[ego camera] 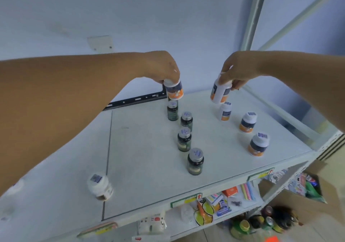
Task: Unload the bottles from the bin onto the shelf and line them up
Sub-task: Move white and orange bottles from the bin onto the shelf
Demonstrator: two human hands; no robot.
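White plastic bottles with orange-and-navy labels fill both your hands: your left hand (164, 70) pinches one bottle (174, 89) by its cap above the row of four dark green glass bottles (184, 139), and your right hand (236, 70) grips another (220, 92), tilted, over three matching bottles (247, 122) standing on the white shelf (141, 148).

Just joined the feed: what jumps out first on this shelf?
Both hands are over the back of the shelf, each holding a white orange-banded bottle: left hand, right hand. Four dark green bottles run front to back mid-shelf, with three more white bottles lined up at right.
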